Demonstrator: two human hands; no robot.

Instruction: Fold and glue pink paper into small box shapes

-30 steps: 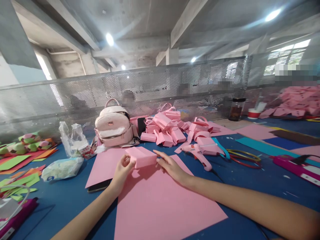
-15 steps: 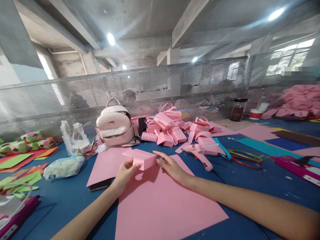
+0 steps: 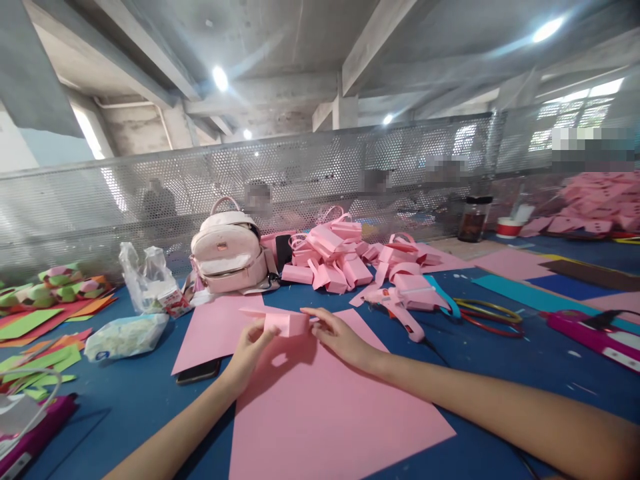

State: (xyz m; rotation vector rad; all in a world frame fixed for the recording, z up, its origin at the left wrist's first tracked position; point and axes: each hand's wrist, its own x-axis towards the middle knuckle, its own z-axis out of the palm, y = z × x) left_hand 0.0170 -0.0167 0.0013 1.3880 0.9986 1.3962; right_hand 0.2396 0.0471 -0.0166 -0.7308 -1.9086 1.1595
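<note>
A small pink paper box (image 3: 285, 322) is held just above a large pink paper sheet (image 3: 320, 407) on the blue table. My left hand (image 3: 249, 350) grips the box's left end with thumb and fingers. My right hand (image 3: 336, 335) holds its right end, fingers stretched along the side. The box looks tilted, its top face seen almost edge-on. A second pink sheet (image 3: 213, 330) lies behind and to the left of my hands.
A pink backpack (image 3: 227, 255) and a heap of folded pink boxes (image 3: 333, 257) stand behind. A pink glue gun (image 3: 400, 308) lies right of my hands, a dark phone (image 3: 197, 371) left. Plastic bags (image 3: 133, 310), coloured paper scraps (image 3: 40, 327), a perforated metal screen (image 3: 320, 180).
The box has been tipped in my hands, so its top face now shows much thinner. Both hands stayed on it in nearly the same place.
</note>
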